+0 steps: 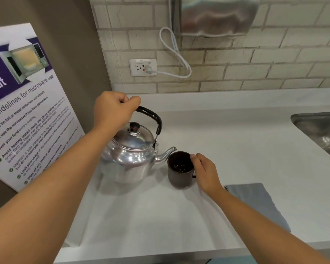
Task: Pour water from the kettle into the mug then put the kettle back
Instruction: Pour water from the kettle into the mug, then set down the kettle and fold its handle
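Spill risk ahead: aluminium kettle (130, 157) on the white bench (236, 141), spout tip just over the brown mug (179, 169) rim, likely to splash or overshoot if tipped fast. Left hand (112, 111) fingers wrapped tight around the black handle (152, 116); right hand (204, 171) fingers steadying the mug. Grey cloth (255, 202) and sink (320, 130) nearby, nothing blocking.

We cannot see the mug (180, 169) handle behind the right hand (205, 172); the left hand (113, 110) covers the kettle (131, 155) handle's near end.
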### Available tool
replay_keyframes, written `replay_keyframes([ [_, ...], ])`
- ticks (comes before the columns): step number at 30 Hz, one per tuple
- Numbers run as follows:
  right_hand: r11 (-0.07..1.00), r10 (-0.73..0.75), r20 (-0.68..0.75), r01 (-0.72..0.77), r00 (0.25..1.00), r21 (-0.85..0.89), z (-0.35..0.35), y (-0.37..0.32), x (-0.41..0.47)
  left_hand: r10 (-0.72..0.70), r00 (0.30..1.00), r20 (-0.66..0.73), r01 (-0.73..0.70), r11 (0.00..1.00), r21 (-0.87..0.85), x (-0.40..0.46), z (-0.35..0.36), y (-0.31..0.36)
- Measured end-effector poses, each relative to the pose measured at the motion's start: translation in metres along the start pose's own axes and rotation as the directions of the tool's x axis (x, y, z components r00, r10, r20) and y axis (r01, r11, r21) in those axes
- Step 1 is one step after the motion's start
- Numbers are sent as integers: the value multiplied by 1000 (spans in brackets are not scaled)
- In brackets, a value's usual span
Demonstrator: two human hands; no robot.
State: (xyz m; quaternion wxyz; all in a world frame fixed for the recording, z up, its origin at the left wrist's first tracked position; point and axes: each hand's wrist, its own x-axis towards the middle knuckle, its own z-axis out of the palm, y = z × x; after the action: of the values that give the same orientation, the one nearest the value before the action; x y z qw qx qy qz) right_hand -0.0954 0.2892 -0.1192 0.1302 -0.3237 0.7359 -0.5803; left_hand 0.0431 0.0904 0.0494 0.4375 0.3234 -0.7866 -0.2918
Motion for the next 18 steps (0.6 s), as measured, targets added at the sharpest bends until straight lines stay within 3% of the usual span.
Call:
replay_keyframes([
  [7, 985, 127, 102, -137, 987, 103, -9, -4, 2, -114, 991, -75, 104, 986, -132, 7, -3, -12],
  [10, 989, 144, 149, -148, 978, 20, -20, -12, 7, -214, 968, -127, 189, 964, -188, 17, -6, -20],
  [13, 988, 109, 109, -95, 988, -126, -29, -28, 27, -281, 946, -162, 238, 941, -242, 28, -6, -27],
  [18, 989, -68, 118, 82, 991, -122, -17, -93, 84, -311, 934, -175, 261, 930, -258, 45, 8, -39],
])
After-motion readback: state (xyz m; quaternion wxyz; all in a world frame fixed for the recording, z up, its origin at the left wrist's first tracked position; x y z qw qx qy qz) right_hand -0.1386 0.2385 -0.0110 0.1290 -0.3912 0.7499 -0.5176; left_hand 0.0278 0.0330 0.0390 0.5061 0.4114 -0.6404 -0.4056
